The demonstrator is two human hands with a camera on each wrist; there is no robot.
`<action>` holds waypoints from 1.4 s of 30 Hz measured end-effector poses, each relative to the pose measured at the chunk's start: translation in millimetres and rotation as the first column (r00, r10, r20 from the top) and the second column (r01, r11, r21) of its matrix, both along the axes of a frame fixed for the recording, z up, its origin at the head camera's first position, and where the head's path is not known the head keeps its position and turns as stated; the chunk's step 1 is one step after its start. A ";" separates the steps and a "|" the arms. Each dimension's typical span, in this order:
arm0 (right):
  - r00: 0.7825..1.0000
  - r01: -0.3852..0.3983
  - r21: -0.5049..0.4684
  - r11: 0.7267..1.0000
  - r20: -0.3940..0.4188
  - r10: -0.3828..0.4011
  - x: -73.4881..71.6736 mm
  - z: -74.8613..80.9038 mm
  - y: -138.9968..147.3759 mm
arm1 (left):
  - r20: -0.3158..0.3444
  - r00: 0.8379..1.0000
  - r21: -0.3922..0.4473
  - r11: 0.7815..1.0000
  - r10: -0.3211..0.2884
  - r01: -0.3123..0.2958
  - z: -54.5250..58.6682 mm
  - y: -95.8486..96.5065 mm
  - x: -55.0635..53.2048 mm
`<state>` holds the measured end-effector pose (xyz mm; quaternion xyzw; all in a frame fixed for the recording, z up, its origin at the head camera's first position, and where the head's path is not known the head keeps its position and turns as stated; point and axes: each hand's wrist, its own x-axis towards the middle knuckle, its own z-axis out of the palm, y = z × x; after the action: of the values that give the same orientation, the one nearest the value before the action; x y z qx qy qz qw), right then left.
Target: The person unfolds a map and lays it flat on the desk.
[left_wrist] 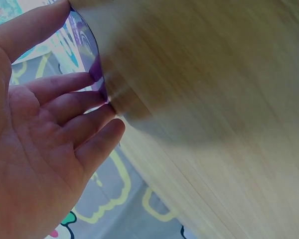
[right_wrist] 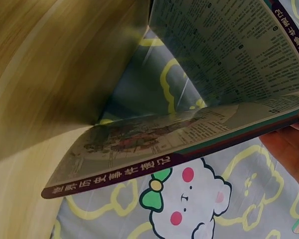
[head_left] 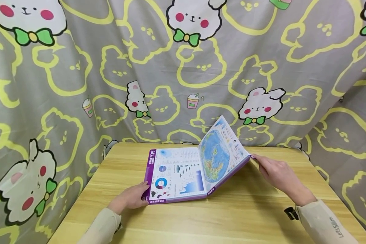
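Observation:
An atlas (head_left: pixel 183 171) with purple borders lies spread on the table, showing charts on its left page. Its right side, with a world map (head_left: pixel 215 154), slants up off the wood. At the lower left corner my left hand (head_left: pixel 133 196) touches the purple edge, fingers loosely extended; in the left wrist view the left hand (left_wrist: pixel 55 119) has its fingertips right at that edge. My right hand (head_left: pixel 276 171) pinches the outer edge of the raised side. In the right wrist view, text pages (right_wrist: pixel 224 55) fan apart, with the right hand's fingers (right_wrist: pixel 289 144) at the border.
The wooden table (head_left: pixel 177 223) extends around the atlas. A grey curtain (head_left: pixel 158 67) with cartoon rabbits and yellow outlines hangs behind the table and along both sides.

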<state>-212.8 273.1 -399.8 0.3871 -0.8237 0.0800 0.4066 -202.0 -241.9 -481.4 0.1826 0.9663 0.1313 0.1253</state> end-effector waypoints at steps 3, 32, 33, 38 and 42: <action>1.000 0.000 0.005 1.000 0.009 0.000 0.2 -0.2 0.7 | 0.011 1.000 -0.002 1.000 0.007 -0.007 1.2 -0.5 0.2; 0.999 0.030 0.103 0.994 -0.032 -0.027 4.3 -16.0 19.2 | 0.023 0.999 0.004 0.999 0.044 -0.044 4.1 -16.2 -0.3; 0.999 0.034 0.108 0.994 -0.027 -0.031 4.8 -16.7 19.9 | 0.022 0.999 0.004 0.999 0.043 -0.043 3.9 -16.7 -0.2; 0.999 0.036 0.122 0.992 -0.006 -0.036 6.5 -20.1 23.2 | 0.009 1.000 0.003 1.000 0.030 -0.030 1.3 -19.9 -0.2; 0.999 0.036 0.135 0.990 0.008 -0.038 7.3 -24.3 26.3 | 0.012 0.999 0.010 0.999 0.036 -0.036 1.0 -22.2 -0.1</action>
<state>-205.5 299.3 -424.1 0.3978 -0.8363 0.0187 0.3767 -202.1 -264.1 -480.5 0.1651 0.9680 0.1393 0.1276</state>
